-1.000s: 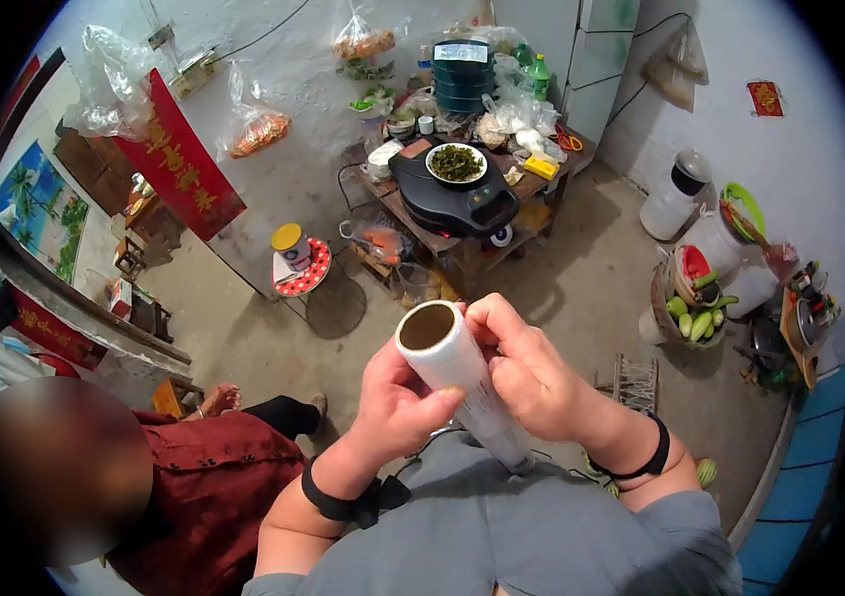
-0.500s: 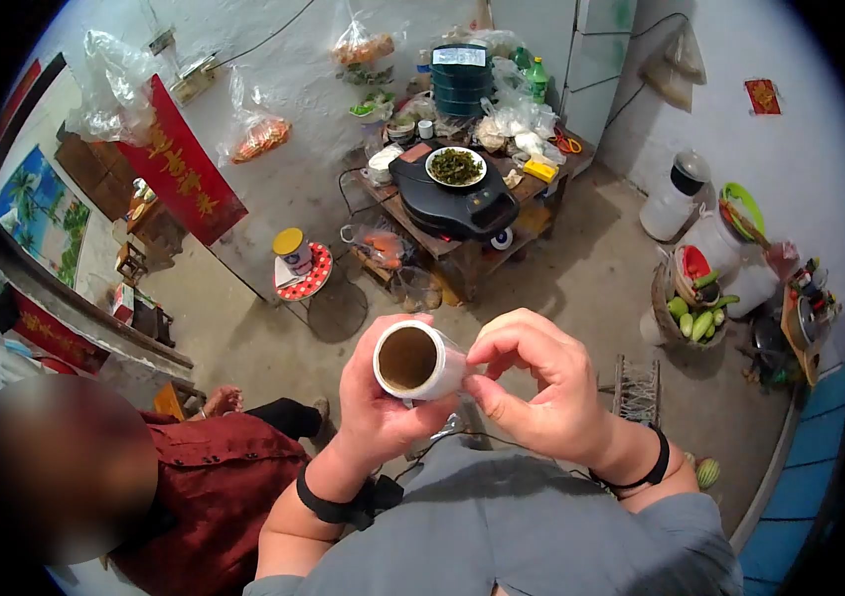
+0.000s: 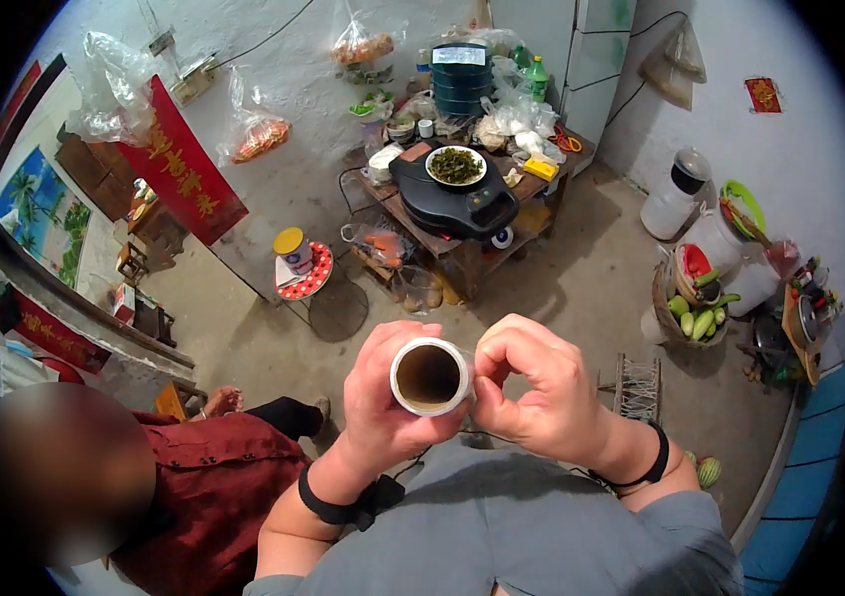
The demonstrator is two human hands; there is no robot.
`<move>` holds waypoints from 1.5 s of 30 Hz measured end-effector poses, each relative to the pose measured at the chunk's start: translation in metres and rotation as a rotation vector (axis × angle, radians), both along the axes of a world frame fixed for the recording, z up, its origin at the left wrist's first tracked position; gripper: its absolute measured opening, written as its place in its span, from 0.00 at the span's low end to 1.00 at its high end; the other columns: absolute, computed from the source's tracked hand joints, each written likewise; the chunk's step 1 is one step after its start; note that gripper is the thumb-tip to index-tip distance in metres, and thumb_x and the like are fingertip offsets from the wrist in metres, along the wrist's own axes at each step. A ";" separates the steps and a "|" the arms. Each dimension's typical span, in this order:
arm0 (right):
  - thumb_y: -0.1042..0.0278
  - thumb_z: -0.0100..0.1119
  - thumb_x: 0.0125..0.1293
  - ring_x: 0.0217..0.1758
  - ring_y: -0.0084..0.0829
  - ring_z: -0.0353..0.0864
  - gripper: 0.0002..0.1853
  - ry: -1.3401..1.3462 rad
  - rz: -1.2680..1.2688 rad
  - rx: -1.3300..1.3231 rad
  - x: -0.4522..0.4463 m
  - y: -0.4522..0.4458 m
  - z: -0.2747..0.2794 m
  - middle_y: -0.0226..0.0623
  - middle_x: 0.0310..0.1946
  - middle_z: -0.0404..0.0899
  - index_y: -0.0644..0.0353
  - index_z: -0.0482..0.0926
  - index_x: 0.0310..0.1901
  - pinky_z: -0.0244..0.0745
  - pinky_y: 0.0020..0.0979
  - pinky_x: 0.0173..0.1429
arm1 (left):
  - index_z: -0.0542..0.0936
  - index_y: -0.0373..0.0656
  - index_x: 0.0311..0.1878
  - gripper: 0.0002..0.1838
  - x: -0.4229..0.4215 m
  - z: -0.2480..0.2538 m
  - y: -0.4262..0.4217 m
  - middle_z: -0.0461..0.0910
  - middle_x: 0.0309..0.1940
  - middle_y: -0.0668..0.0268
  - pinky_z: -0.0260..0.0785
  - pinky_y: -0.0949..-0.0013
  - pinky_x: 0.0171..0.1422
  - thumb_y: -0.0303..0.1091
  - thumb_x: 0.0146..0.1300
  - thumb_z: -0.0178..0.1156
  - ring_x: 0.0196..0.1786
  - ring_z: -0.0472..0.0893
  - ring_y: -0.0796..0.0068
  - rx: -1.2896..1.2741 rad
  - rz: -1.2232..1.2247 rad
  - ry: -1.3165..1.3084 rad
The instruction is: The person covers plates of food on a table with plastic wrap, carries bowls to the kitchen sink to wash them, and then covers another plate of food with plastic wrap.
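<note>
While upright, the roll (image 3: 398, 388) fills the left hand (image 3: 379, 397).

We're up on the wearer's head, one camera looking forward and steeply down over the grey shirt (image 3: 512, 517) at the bottom edge. Here's the left hand (image 3: 378, 402) and the right hand (image 3: 541, 387), close below the lens near mid-frame, and we're gazing almost straight into the open end of the tube (image 3: 431, 375)! Beyond, farther off, the table (image 3: 404, 211) sits upper centre; the wide, round-edged view bends the room, with black filling the corners.
</note>
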State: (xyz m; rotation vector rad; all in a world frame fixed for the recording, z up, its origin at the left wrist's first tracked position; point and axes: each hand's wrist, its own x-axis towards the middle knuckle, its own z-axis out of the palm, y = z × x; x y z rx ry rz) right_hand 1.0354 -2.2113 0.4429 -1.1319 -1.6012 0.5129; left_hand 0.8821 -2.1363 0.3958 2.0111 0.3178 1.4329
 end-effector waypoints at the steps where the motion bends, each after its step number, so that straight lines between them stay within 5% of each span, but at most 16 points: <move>1: 0.78 0.58 0.49 0.23 0.27 0.71 0.06 -0.010 -0.001 -0.005 0.000 0.001 0.001 0.35 0.24 0.69 0.63 0.70 0.27 0.69 0.27 0.28 | 0.71 0.39 0.48 0.30 0.000 0.001 -0.001 0.75 0.44 0.57 0.69 0.63 0.45 0.32 0.38 0.71 0.41 0.75 0.60 -0.001 0.000 0.001; 7: 0.77 0.57 0.49 0.24 0.25 0.72 0.06 0.096 0.015 -0.099 0.005 0.003 -0.003 0.35 0.24 0.70 0.65 0.70 0.27 0.70 0.25 0.30 | 0.70 0.35 0.49 0.30 -0.002 -0.001 -0.005 0.73 0.41 0.61 0.67 0.71 0.45 0.35 0.43 0.70 0.40 0.74 0.73 -0.347 -0.051 -0.034; 10: 0.77 0.58 0.50 0.26 0.25 0.74 0.05 0.109 0.049 -0.115 0.007 0.002 -0.001 0.36 0.25 0.72 0.66 0.72 0.29 0.71 0.25 0.32 | 0.70 0.36 0.49 0.30 -0.003 -0.001 -0.004 0.74 0.42 0.61 0.67 0.69 0.46 0.36 0.42 0.70 0.41 0.75 0.70 -0.372 -0.053 -0.019; 16: 0.77 0.58 0.50 0.28 0.25 0.77 0.05 0.085 0.046 -0.138 0.007 0.001 0.004 0.37 0.26 0.74 0.66 0.73 0.30 0.72 0.25 0.33 | 0.70 0.39 0.47 0.29 -0.003 0.002 -0.003 0.75 0.41 0.59 0.68 0.63 0.44 0.34 0.40 0.71 0.40 0.75 0.60 -0.102 0.071 0.057; 34: 0.78 0.57 0.44 0.23 0.32 0.71 0.05 -0.014 0.053 -0.072 0.002 0.005 0.004 0.37 0.20 0.70 0.64 0.70 0.24 0.68 0.29 0.28 | 0.70 0.39 0.48 0.31 -0.005 0.009 -0.001 0.76 0.42 0.58 0.69 0.63 0.44 0.30 0.35 0.69 0.42 0.75 0.59 0.103 0.011 0.057; 45: 0.78 0.59 0.41 0.22 0.35 0.70 0.06 -0.065 0.006 0.053 -0.002 0.009 -0.003 0.37 0.18 0.71 0.62 0.71 0.22 0.65 0.32 0.28 | 0.71 0.38 0.46 0.29 -0.009 0.004 -0.008 0.76 0.41 0.58 0.69 0.65 0.44 0.27 0.36 0.68 0.41 0.75 0.60 -0.047 0.041 0.088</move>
